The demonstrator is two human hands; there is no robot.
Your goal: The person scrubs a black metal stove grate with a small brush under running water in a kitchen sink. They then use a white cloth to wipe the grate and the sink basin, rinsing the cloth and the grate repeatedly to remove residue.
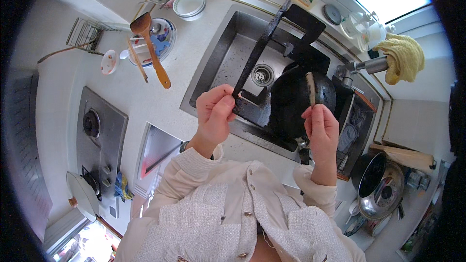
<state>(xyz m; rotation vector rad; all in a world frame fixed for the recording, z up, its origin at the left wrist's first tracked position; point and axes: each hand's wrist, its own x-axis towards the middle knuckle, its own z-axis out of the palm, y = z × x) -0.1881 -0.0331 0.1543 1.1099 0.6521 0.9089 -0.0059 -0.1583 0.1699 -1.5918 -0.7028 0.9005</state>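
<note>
My left hand (216,115) grips the lower corner of a black metal pan-support grate (256,51), which is raised over the stainless steel sink (214,60). In my right hand (322,125) is a short, pale, stick-like tool (310,86), pinched upright between thumb and fingers; its exact kind cannot be told. Below it a black wok (291,98) lies in the right part of the sink, partly covered by the grate. The drain strainer (262,75) shows through the frame of the grate.
A faucet (347,71) with a yellow cloth (404,56) over its spout stands right of the sink. Stacked bowls (189,3), plates and a wooden turner (154,58) lie at the left back. A gas cooktop (103,123) is at the left, pans (369,173) at the right.
</note>
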